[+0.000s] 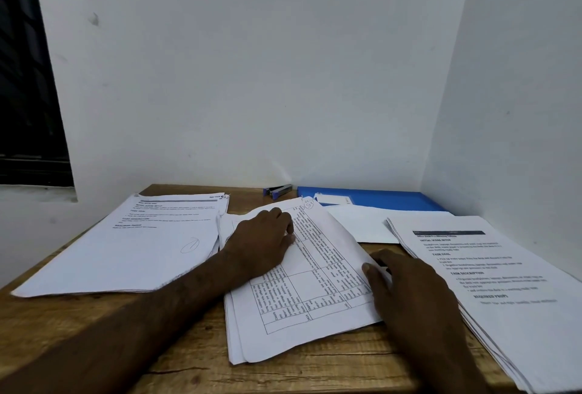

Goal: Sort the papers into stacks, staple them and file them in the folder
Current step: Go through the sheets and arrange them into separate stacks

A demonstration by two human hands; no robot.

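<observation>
Left hand [261, 242] presses flat, fingers relaxed, on the middle stack [252, 340]; right hand [406, 293] pinches the top sheet [327, 271] at its right edge. Stapler [278, 190], blue folder [378, 198] behind that stack.

Left hand [261, 242] presses middle stack [302, 308]; right hand [406, 289] pinches it.

Right stack [519, 267] cut by frame edge; folder [393, 200] partly under sheet [362, 223]; print unreadable.
</observation>
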